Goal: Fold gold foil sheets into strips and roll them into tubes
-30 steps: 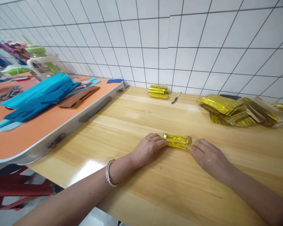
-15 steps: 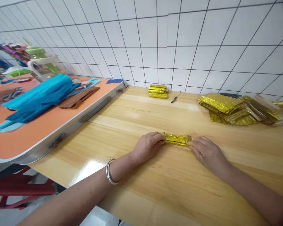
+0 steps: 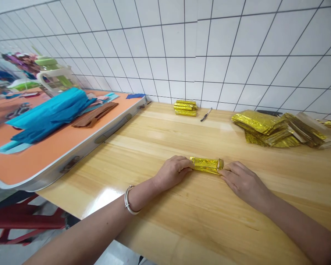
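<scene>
A narrow folded piece of gold foil [image 3: 206, 165] lies on the wooden table [image 3: 154, 136] between my hands. My left hand [image 3: 173, 172] pinches its left end, fingertips pressed together. At the right end, my right hand [image 3: 241, 181] grips the near corner between thumb and fingers. Small flaps stand up at both ends of the strip. Farther back, by the tiled wall, rests a small stack of folded gold pieces [image 3: 185, 108]. A fanned pile of flat gold foil sheets [image 3: 262, 127] lies at the back right.
Beside the gold stack is a pen [image 3: 206, 114]. On the left, an orange-topped table [image 3: 44, 162] bears blue crepe paper [image 3: 52, 114], brown paper [image 3: 95, 116] and a jug with a green lid [image 3: 48, 64]. A red stool [image 3: 24, 221] stands below.
The near edge of the gold piece has opened out a little toward me, showing a wider strip. My right hand has shifted slightly nearer; my left hand has hardly moved.
</scene>
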Demonstrator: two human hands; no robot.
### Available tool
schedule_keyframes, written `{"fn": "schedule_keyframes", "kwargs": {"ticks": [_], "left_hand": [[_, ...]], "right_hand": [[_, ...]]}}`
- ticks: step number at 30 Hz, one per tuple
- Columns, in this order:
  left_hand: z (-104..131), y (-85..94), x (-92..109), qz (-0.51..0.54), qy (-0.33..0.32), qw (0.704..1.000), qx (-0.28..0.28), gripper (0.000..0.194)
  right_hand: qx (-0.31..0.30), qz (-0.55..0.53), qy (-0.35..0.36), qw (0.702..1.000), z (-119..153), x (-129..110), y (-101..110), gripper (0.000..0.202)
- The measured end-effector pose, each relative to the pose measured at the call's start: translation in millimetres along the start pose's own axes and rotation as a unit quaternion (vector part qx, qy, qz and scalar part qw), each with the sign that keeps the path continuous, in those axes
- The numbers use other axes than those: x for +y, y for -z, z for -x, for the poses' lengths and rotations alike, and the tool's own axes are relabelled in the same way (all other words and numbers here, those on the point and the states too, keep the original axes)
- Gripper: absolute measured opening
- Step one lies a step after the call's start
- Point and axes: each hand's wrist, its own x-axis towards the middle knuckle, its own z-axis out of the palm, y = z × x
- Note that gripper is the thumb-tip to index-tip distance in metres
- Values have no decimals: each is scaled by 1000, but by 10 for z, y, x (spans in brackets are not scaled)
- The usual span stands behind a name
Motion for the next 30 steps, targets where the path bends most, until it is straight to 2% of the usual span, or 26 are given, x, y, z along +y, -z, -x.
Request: {"fn": "schedule_keyframes", "kwargs": {"ticks": [5,16,21,26,30], "left_hand": [[-10,5,-3,-9,21,1000,-1,14],[-23,16,20,-11,2,1000,-13,12],[-54,38,67,20,38,999,-2,8],[-113,45,149,32,104,993,38,6],[-162,32,175,30,148,987,55,5]], "right_hand": [[11,-19,-10,1000,-14,8,-3,20],[11,-78,-28,997,-10,90,-50,19],[9,-132,-111,985,-56,119,-52,17],[-14,-172,-215,961,-143,105,-1,19],[-35,-179,-266,947,-211,132,14,21]]}}
